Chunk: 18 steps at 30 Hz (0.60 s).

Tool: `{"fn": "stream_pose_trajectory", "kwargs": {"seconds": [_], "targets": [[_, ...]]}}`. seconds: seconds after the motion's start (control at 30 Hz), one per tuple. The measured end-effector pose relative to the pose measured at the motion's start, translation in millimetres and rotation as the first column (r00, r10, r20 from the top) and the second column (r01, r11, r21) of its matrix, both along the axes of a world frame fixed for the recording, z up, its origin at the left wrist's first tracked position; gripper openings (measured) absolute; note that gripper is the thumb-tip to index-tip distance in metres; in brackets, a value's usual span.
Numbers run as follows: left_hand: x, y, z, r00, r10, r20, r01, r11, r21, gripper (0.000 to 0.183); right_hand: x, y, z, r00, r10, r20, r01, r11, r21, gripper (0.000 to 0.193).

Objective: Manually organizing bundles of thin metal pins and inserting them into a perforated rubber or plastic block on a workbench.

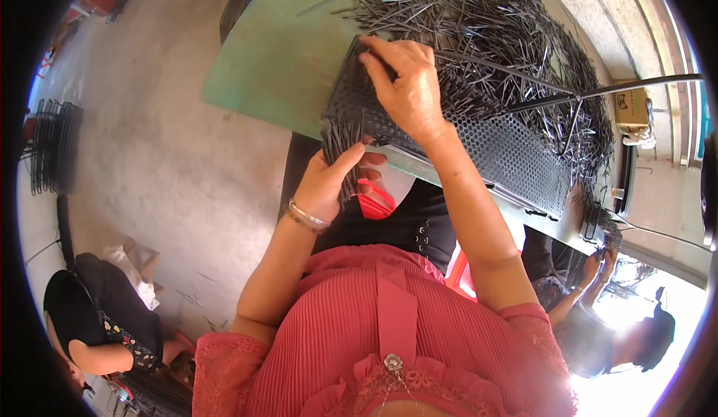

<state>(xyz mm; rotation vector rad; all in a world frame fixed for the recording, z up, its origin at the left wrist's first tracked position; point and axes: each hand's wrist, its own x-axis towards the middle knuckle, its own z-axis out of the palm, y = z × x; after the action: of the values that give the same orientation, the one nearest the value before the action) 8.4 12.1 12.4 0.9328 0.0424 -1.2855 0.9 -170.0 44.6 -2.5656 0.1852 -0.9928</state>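
Observation:
My left hand is closed round a bundle of thin black strips, held upright at the front left corner of a black perforated tray. Over the tray's left part is my right hand, its thumb and forefinger bent together near the far left corner. Whatever is between those fingertips, if anything, is too small to make out. Beyond the tray, a large heap of loose black strips spreads over the table, some reaching the tray's edge.
The green tabletop carries the tray and heap. A dark metal bar crosses from the right. A co-worker handles strips at the lower right; another person is at the lower left. A black rack stands far left.

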Motion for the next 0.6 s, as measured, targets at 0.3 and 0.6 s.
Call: {"fn": "stream_pose_trajectory", "kwargs": {"seconds": [0.3,0.6], "targets": [[-9.3,1.6,2.5,0.996,0.062,0.063,-0.059,0.997,-0.044,0.029,-16.9,2.9,5.4,0.999,-0.042,0.028,0.047,0.982,-0.183,0.021],[-18.1,3.1,9.5,0.994,0.052,0.1,-0.048,0.998,-0.04,0.028,-5.9,-2.1,-8.4,0.997,0.045,-0.062,-0.055,0.986,-0.16,0.021]]}}
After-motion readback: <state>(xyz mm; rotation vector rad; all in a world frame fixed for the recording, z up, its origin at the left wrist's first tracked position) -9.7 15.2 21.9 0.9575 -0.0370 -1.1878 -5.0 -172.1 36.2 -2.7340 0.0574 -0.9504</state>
